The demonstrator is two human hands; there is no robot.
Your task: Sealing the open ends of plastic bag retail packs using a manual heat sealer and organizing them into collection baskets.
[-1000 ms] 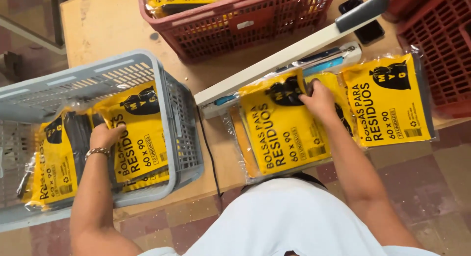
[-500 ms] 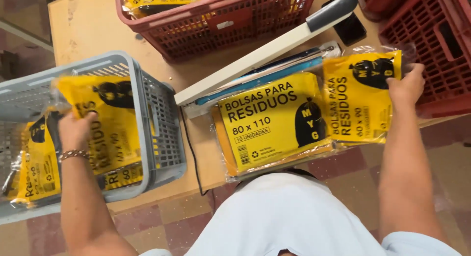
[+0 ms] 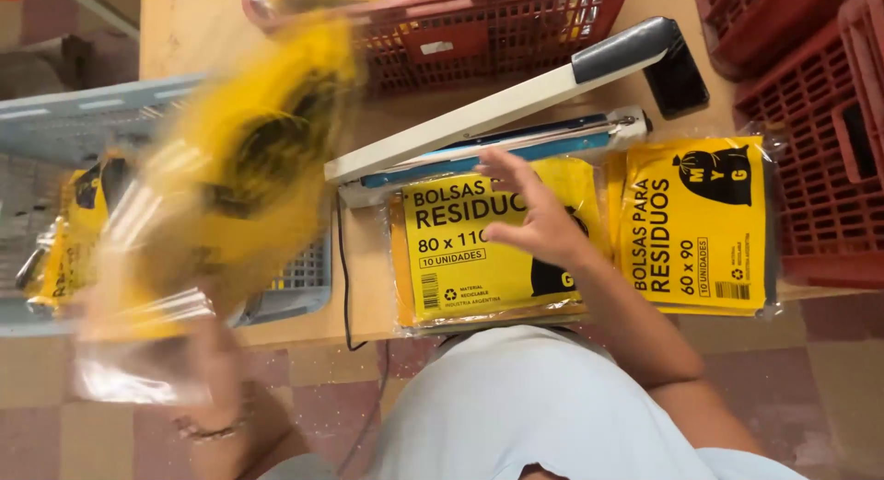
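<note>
1. Yellow plastic fills the left side of the view: the left hand [image 3: 207, 370] grips a yellow packet [image 3: 230, 167] by its clear lower edge and swings it through the air above the grey basket [image 3: 304, 287]. The hand is badly blurred, so I cannot say how tightly the fingers are closed, only that the packet hangs from it.

2. The right hand [image 3: 534, 218] is spread open, fingers apart, and holds nothing. It hovers over the middle packet [image 3: 460, 250], which lies flat on the wooden table [image 3: 184, 29] just in front of the sealing machine [image 3: 497, 121].

3. A third packet [image 3: 700, 227] lies to the right of it, touching or nearly touching its edge, beside a red crate [image 3: 810, 195].

4. Risk, as I judge it: the swinging packet is held only at the thin film edge. With such a fast move it could slip out and fall on the tiled floor [image 3: 55, 416] instead of landing where it is wanted.

5. The open right hand is close to the sealing bar. If the raised arm of the machine drops, or if the bar is hot, the fingers could be pinched or burned.

6. The black cable [image 3: 343, 287] hangs over the table edge near the person's body; a knee or the flying packet could catch it and pull the machine.

7. A red basket [image 3: 479, 29] stands behind the machine, well apart from both hands.
</note>
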